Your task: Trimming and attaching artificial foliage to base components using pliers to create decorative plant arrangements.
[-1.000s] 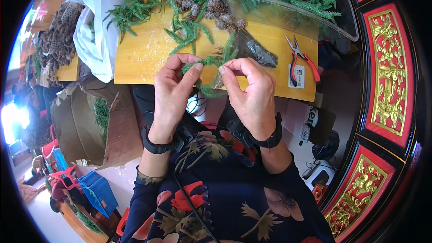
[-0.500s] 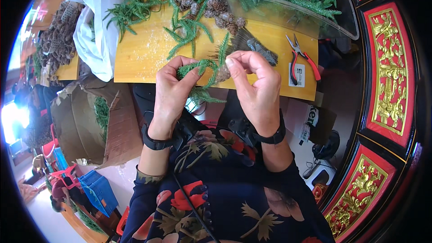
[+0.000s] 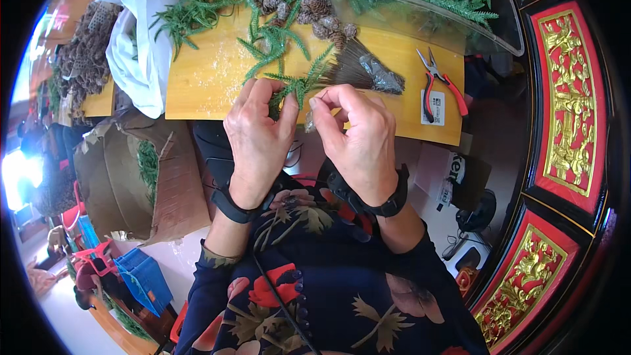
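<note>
Between my hands, over the table's near edge, is a green artificial pine sprig (image 3: 300,83) with its needles spread upward. My left hand (image 3: 259,135) is closed on the sprig's lower part, thumb against bent fingers, hiding the stem. My right hand (image 3: 358,135) is closed in a pinch just right of the sprig. A small pale-brown pine cone (image 3: 309,122) hangs beside its thumb tip, mostly covered by the fingers. Whether the cone is joined to the sprig I cannot tell.
On the yellow table (image 3: 204,95) lie loose green sprigs (image 3: 269,43), pine cones (image 3: 317,4), a bundle of thin dark wires (image 3: 358,66) and red-handled pliers (image 3: 439,85). A clear plastic bin (image 3: 420,1) stands behind, a white bag (image 3: 135,39) at left, a cardboard box (image 3: 115,177) below.
Both hands have turned and come closer together, the right moving left and slightly down. The sprig now points up and right, and the pine cone has shifted left with my right hand.
</note>
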The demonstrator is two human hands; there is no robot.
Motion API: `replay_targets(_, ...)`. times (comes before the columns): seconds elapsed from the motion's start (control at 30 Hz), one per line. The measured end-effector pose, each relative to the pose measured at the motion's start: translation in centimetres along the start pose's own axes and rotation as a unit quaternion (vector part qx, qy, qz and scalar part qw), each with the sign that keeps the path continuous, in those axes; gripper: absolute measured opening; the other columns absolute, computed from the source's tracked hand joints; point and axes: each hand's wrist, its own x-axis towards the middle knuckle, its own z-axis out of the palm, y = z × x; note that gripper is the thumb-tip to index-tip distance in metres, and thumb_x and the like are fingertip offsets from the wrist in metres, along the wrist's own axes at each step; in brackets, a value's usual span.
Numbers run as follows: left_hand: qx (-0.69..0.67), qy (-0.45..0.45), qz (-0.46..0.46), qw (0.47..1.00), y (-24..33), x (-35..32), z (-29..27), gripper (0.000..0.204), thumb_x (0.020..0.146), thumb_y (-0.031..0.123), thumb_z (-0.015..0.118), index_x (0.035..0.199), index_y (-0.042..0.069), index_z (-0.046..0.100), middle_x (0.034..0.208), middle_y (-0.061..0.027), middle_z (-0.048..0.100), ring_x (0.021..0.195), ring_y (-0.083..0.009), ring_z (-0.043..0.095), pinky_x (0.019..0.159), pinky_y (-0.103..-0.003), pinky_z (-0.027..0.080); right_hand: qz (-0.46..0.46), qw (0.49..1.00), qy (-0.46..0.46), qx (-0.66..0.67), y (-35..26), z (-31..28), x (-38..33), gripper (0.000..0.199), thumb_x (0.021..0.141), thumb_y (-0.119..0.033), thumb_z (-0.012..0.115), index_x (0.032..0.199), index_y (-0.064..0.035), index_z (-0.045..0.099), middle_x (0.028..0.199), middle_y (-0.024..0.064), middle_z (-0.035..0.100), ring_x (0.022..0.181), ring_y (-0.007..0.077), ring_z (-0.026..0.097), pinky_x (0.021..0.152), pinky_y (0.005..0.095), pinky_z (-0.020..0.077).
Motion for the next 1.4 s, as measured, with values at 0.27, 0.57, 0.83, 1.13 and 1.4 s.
replay_targets(0.27, -0.051, 0.018, 0.012, 0.998, 0.6, -0.2, 0.1, 0.015, 0.081, 0.009, 0.067, 0.091, -0.002, 0.062, 0.078, -0.0125, 0.062, 0.068, -0.023, 0.061, 0.064, -0.031, 0.047, -0.028, 0.998, 0.013, -0.057, 0.1, -0.3, -0.1, 0.008, 0.08, -0.005, 0.07, 0.082, -0.0026, 0.062, 0.071, 0.0051, 0.067, 0.053, 0.0173, 0.059, 0.054, 0.0303, 0.0454)
replay_targets(0.57, -0.15, 0.001, -0.056, 0.987, 0.9, -0.9, -0.2, 0.014, 0.084, 0.01, 0.068, 0.086, -0.002, 0.062, 0.076, -0.0123, 0.057, 0.061, -0.025, 0.053, 0.056, -0.033, 0.042, -0.005, 0.999, 0.032, -0.04, 0.0, -0.4, -0.4, 0.009, 0.08, -0.007, 0.07, 0.082, -0.0032, 0.062, 0.071, 0.0051, 0.066, 0.052, 0.0186, 0.059, 0.056, 0.033, 0.0461)
replay_targets(0.83, -0.087, 0.048, 0.025, 0.995, 1.4, -1.4, 0.2, 0.009, 0.085, 0.007, 0.068, 0.086, -0.001, 0.063, 0.072, -0.0107, 0.053, 0.057, -0.0231, 0.049, 0.052, -0.032, 0.039, 0.001, 0.999, -0.003, -0.052, -0.1, -1.0, -0.7, 0.008, 0.08, -0.008, 0.069, 0.082, -0.0037, 0.062, 0.071, 0.0061, 0.066, 0.053, 0.0199, 0.061, 0.056, 0.0337, 0.0463)
replay_targets(1.13, -0.071, 0.052, 0.025, 0.996, 1.1, -1.5, 0.9, 0.009, 0.084, 0.006, 0.068, 0.089, 0.0, 0.063, 0.075, -0.012, 0.053, 0.057, -0.0243, 0.05, 0.052, -0.033, 0.04, 0.002, 0.998, -0.019, -0.052, 0.0, -1.3, -0.7, 0.009, 0.079, -0.008, 0.07, 0.082, -0.0039, 0.063, 0.071, 0.0063, 0.067, 0.054, 0.0203, 0.062, 0.056, 0.0337, 0.0468)
replay_targets(1.4, -0.068, 0.043, 0.035, 0.996, 1.6, -1.6, 1.2, 0.009, 0.086, 0.006, 0.067, 0.09, 0.0, 0.062, 0.076, -0.0126, 0.055, 0.061, -0.0255, 0.053, 0.054, -0.033, 0.041, 0.003, 0.998, -0.005, -0.061, 0.5, -0.9, -0.6, 0.01, 0.08, -0.008, 0.07, 0.084, -0.0031, 0.062, 0.072, 0.0068, 0.067, 0.054, 0.0203, 0.063, 0.055, 0.033, 0.0475)
